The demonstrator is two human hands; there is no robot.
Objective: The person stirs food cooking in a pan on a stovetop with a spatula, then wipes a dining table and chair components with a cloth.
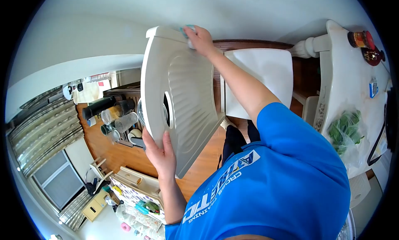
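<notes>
A white chair back (193, 86) with ridged, fan-like grooves and an oval cut-out rises in front of me, joined to a white seat (259, 82). My left hand (161, 155) grips its near edge beside the cut-out, thumb on the grooved face. At the far top corner, my right hand (201, 40) is closed round a blue-and-white cloth (190, 32) pressed against the chair back. Part of the cloth is hidden by the fingers.
On the right, a white table (338, 86) bears a bag of green leaves (345, 130), a red-lidded jar (360, 39) and a small blue box (373, 88). Bottles and jars (120, 115) stand on a dark rack at left. A pale wall runs behind the chair.
</notes>
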